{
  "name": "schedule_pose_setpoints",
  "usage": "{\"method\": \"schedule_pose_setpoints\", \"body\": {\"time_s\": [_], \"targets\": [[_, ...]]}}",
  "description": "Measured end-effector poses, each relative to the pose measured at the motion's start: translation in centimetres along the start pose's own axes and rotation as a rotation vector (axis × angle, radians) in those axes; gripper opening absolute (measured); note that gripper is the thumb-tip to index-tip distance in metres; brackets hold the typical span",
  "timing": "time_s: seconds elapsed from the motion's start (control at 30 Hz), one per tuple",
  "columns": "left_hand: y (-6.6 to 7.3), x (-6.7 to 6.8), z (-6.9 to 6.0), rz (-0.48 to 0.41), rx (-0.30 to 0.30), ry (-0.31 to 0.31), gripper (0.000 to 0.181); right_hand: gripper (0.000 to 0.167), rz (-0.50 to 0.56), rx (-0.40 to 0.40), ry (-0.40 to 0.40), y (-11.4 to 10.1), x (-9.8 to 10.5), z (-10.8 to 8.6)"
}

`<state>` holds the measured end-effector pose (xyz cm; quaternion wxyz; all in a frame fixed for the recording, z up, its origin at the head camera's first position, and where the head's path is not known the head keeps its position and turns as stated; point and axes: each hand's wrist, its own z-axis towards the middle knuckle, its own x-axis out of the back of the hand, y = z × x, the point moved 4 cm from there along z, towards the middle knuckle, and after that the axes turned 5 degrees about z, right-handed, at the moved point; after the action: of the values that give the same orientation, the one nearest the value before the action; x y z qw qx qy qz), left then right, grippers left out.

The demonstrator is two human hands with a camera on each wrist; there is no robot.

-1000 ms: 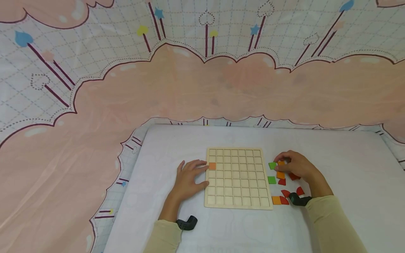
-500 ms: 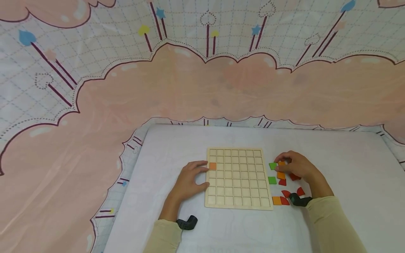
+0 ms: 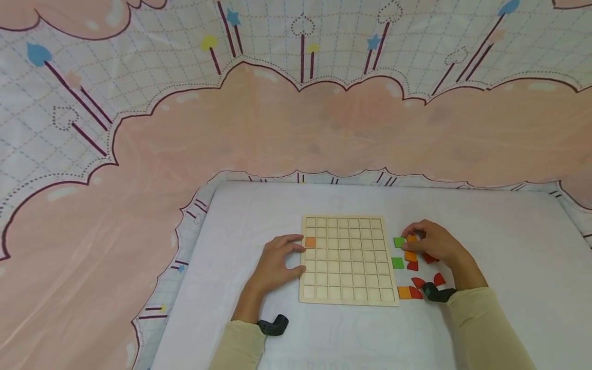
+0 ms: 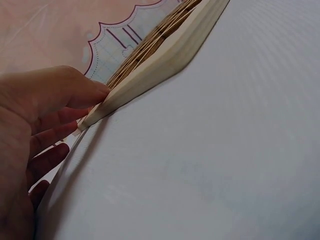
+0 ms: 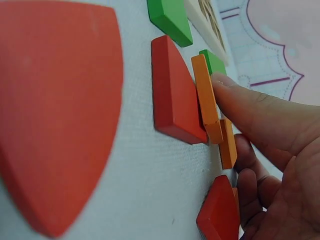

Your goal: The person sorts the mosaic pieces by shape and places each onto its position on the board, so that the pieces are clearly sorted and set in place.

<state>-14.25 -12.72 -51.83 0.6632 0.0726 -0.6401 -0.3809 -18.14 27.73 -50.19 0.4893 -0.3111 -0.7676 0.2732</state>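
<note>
2 orange tiles (image 3: 410, 256) by R hand (image 3: 435, 244); row axis approx. fore-aft.

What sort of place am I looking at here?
Probably an indoor play or puzzle spot, though little of the room shows. A white-covered table bears a gridded wooden board and small colourful pieces, with a cartoon-patterned backdrop behind.

a white-topped table (image 3: 250, 205), seen from above; behind it and along its left side, a patterned cloth (image 3: 176, 46) printed with scallop-edged pink clouds (image 3: 296, 133), dashed grid lines, and maroon sticks (image 3: 302, 59) topped with blue stars (image 3: 233, 17), yellow dots (image 3: 209, 42) and blue drops (image 3: 39, 54).
</note>
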Motion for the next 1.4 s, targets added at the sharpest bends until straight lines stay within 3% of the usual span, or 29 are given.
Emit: {"method": "schedule_pose_setpoints", "body": {"time_s": [0.43,0.57,0.87,0.97,1.2,1.4], "targets": [[0.1,-0.1,0.0,0.022,0.006,0.008,0.036,0.030,0.010,0.011,0.052,-0.2,0.1,-1.0],[0.1,0.0,-0.1,0.008,0.009,0.008,0.036,0.032,0.011,0.004,0.086,-0.9,0.3,-1.4],[0.2,0.0,0.0,-0.004,0.008,0.000,0.035,0.025,0.027,0.074,0.182,-3.2,-0.6,-1.4],[0.2,0.0,0.0,-0.005,0.009,-0.004,0.036,0.025,0.089,0.104,0.189,-3.9,-1.5,-1.2],[0.2,0.0,0.1,-0.008,0.000,-0.005,0.036,0.031,0.390,0.176,0.115,-5.7,-4.2,-0.4],[0.1,0.0,0.0,-0.009,0.002,-0.008,0.036,0.029,0.465,0.192,0.063,-7.5,-6.3,0.0]]}}
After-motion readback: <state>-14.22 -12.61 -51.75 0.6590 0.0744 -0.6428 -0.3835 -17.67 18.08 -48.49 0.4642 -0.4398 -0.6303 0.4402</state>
